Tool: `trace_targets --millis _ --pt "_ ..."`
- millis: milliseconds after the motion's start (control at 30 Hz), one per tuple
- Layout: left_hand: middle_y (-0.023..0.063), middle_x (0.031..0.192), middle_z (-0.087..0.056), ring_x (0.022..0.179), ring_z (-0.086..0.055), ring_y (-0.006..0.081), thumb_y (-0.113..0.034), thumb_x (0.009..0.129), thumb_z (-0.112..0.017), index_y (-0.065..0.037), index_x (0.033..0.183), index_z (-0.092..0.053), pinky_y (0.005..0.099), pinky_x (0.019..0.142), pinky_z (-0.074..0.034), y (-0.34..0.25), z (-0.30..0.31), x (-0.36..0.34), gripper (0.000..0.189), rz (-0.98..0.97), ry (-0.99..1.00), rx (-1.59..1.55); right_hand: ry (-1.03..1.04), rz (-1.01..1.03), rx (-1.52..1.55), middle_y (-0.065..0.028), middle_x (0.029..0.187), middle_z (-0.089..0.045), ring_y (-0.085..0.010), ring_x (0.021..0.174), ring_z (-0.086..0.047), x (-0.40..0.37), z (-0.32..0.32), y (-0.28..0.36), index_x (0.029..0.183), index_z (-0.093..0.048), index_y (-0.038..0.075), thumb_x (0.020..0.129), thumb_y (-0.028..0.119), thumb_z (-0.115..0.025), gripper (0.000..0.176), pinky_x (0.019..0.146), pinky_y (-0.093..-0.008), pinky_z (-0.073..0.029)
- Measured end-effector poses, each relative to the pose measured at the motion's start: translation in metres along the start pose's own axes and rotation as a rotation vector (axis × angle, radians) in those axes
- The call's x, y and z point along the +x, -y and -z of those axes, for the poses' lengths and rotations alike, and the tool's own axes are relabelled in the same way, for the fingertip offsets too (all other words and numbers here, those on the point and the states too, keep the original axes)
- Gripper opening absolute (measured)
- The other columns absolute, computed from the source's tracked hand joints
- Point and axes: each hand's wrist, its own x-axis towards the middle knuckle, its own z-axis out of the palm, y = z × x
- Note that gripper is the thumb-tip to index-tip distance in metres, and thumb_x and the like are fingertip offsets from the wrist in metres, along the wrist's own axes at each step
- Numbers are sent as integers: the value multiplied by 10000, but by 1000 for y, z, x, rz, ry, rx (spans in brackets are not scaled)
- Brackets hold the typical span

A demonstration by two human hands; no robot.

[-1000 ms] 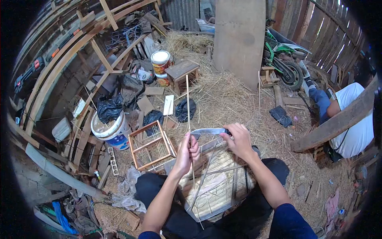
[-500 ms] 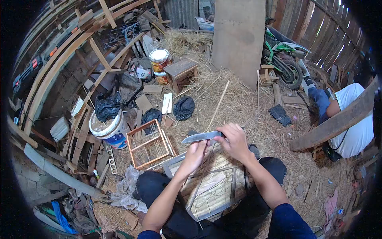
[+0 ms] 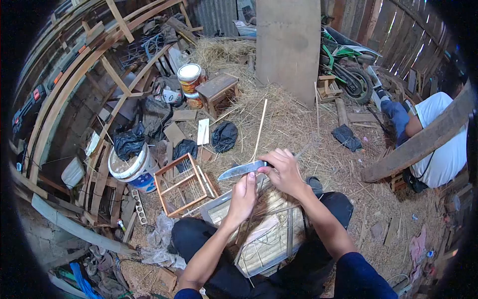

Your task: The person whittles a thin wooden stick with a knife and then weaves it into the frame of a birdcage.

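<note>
Had a wooden frame (image 3: pixel 179 185) on the floor (image 3: pixel 294 124) to the left, and held the lower part of a thin pale strip (image 3: pixel 260 127) in the left hand's (image 3: pixel 242 197) closed fingers, with the thumb against the blade of a knife (image 3: pixel 239 171). Held that blade across the strip just above those fingers, with the far end slanting up beyond it. Gripped the handle in the right hand's (image 3: pixel 284 172) curled fingers.

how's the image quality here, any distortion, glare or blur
Head view: a wide lens bends lines toward the edges, and the corners go black; head view: daylight glares through gaps in the plank wall; head view: the knife, left hand and right hand look fairly clear.
</note>
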Motion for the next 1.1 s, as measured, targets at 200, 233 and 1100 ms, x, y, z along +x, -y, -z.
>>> trace_targets --millis 200,233,1100 --pt "-72 625 -346 460 -334 39 -426 1065 -388 -121 870 -445 215 392 -257 6 -8 -35 367 113 128 -112 -280 -471 0 -121 885 -674 -303 809 -619 9 28 -55 1022 -686 57 924 288 -641 254 750 -389 -459" --pt "-70 618 -339 456 -332 45 -439 1064 -384 -121 871 -444 220 394 -265 8 -5 -35 377 22 143 -8 -300 -415 -96 -129 892 -674 -310 822 -624 10 39 -63 1029 -683 53 940 304 -623 273 748 -396 -464" --pt "152 887 -632 785 -614 248 -225 1041 -462 16 1109 -576 370 742 -494 -1 27 -4 275 -114 -103 348 148 0 219 -164 877 -616 -366 843 -595 -6 -36 4 983 -578 25 948 302 -581 279 742 -425 -457"
